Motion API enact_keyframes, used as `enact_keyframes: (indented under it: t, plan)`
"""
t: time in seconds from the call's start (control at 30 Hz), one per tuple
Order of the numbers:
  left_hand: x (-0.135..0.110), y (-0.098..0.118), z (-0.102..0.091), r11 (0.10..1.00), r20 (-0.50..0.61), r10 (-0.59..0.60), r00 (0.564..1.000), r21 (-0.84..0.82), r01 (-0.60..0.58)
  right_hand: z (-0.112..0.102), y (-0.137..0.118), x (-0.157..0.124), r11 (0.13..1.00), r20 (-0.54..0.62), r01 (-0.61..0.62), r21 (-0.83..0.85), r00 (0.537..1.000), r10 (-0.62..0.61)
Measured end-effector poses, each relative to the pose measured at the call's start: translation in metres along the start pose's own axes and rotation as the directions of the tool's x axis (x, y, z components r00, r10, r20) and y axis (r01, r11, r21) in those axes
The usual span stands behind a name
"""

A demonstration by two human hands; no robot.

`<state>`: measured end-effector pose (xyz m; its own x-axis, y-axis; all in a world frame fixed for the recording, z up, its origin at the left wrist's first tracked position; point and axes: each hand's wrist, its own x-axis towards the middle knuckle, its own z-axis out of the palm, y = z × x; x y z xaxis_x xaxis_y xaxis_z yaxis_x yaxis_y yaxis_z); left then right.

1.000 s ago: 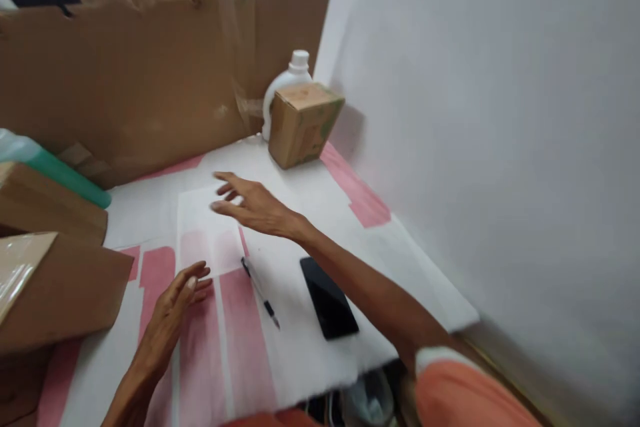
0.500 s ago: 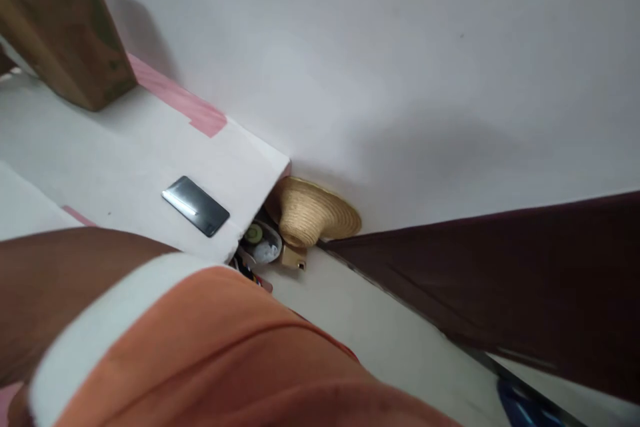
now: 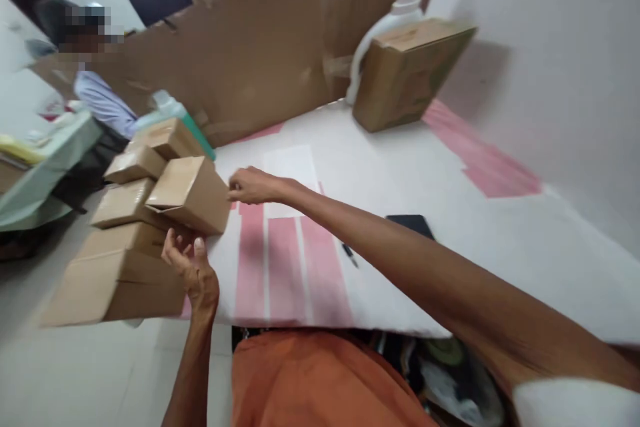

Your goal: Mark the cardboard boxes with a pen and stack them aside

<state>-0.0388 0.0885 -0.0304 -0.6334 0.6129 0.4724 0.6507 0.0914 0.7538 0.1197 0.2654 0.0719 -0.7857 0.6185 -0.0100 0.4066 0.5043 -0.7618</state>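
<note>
Head view: the left hand (image 3: 195, 273) is released near a cardboard box (image 3: 204, 197); the right hand (image 3: 254, 186) curls beside it, grasp unclear.

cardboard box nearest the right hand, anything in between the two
Nothing visible stands between the right hand and the cardboard box: the hand is close by the box's right side, though contact is unclear. The left hand is outside that gap.
</note>
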Motion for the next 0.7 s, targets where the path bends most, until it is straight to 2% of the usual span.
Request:
enact_keyframes:
  t: [0.07, 0.17, 0.23, 0.33, 0.47, 0.6, 0.7]
  plan:
    - [0.028, -0.021, -0.004, 0.999, -0.063, -0.02, 0.998, 0.034, 0.022, 0.018, 0.004, 0.008, 0.999, -0.037, -0.032, 0.028, 0.999, 0.033]
    - [0.059, -0.041, 0.0, 0.996, -0.13, -0.051, 0.99, 0.06, 0.059, 0.05, 0.007, 0.019, 0.997, -0.097, -0.027, 0.074, 0.995, 0.034]
    - [0.067, -0.048, 0.004, 0.995, -0.151, -0.06, 0.987, 0.068, 0.071, 0.071, 0.004, 0.028, 0.993, -0.105, -0.027, 0.114, 0.994, 0.039]
    - [0.065, -0.05, 0.007, 0.995, -0.134, -0.056, 0.989, 0.08, 0.067, 0.096, 0.0, 0.039, 0.966, -0.109, -0.05, 0.254, 0.991, 0.08]
    - [0.066, -0.05, 0.01, 0.993, -0.09, -0.073, 0.993, 0.083, 0.081, 0.114, 0.01, 0.036, 0.91, -0.123, -0.067, 0.409, 0.984, 0.127]
    - [0.088, -0.051, 0.014, 0.99, -0.072, -0.132, 0.989, 0.046, 0.135, 0.123, 0.022, 0.026, 0.874, -0.122, -0.078, 0.479, 0.981, 0.154]
    - [0.096, -0.051, 0.015, 0.992, -0.024, -0.126, 0.992, 0.015, 0.127, 0.129, 0.027, 0.024, 0.843, -0.192, -0.024, 0.538, 0.97, 0.15]
